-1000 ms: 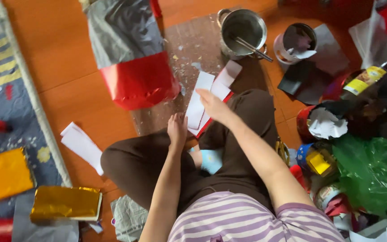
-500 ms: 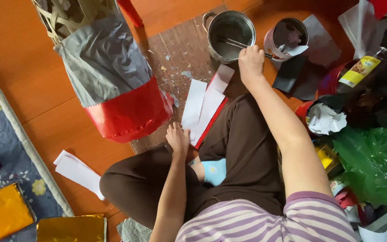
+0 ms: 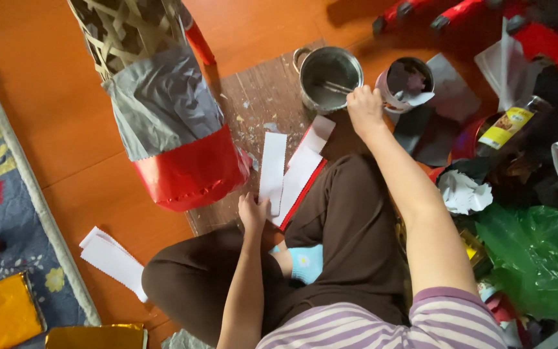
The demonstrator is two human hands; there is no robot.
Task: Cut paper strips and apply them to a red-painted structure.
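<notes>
I sit cross-legged on a wooden floor. My right hand reaches forward to the rim of a small metal pot and grips a thin stick or brush handle lying in it. My left hand rests by my knee with its fingers on the lower end of a white paper strip. More white strips lie beside it over a red sheet edge. A bamboo frame partly covered in grey and red paper lies at the upper left.
A worn brown board lies under the strips. A tin with paper scraps, dark paper, a bottle and a green plastic bag crowd the right. White strips, gold foil sheets and a patterned mat lie left.
My right hand moved from the white strips up to the metal pot and closed on the stick there. My left hand stayed by my knee. The view shifted left.
</notes>
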